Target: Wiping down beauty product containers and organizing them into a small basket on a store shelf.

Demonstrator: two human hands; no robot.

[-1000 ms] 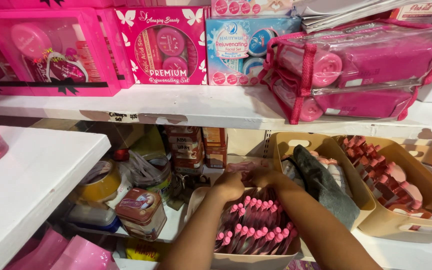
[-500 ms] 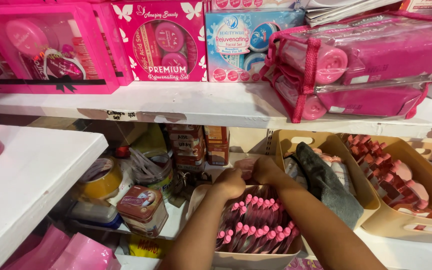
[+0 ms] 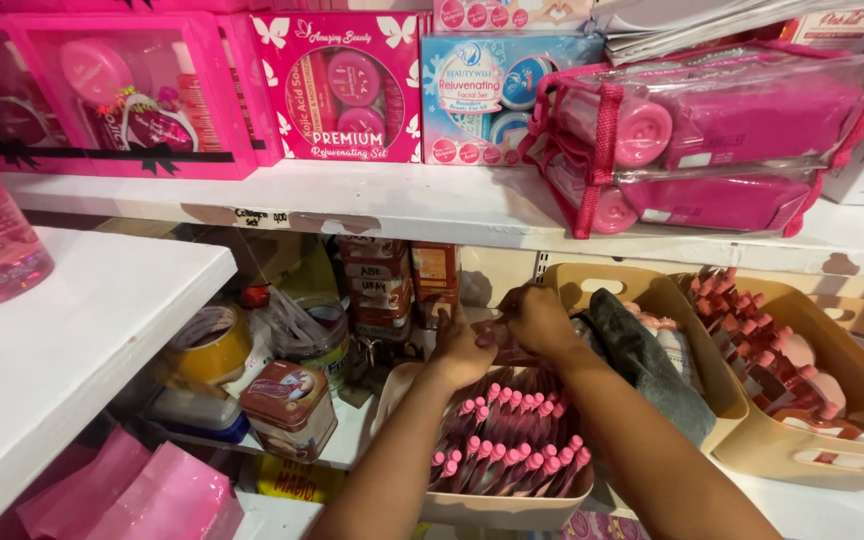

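A tin and tape roll sit at nine o'clock of the tub, a grey cloth at three. Its pink-capped tubes point toward twelve (packed in rows). Above them, left hand and right hand pinch one pouch.

Tight gap under the shelf

Both hands work low under the upper shelf. Boxes crowd the far side, jar and tin the left, a tan bin the right; only the near side lies open.
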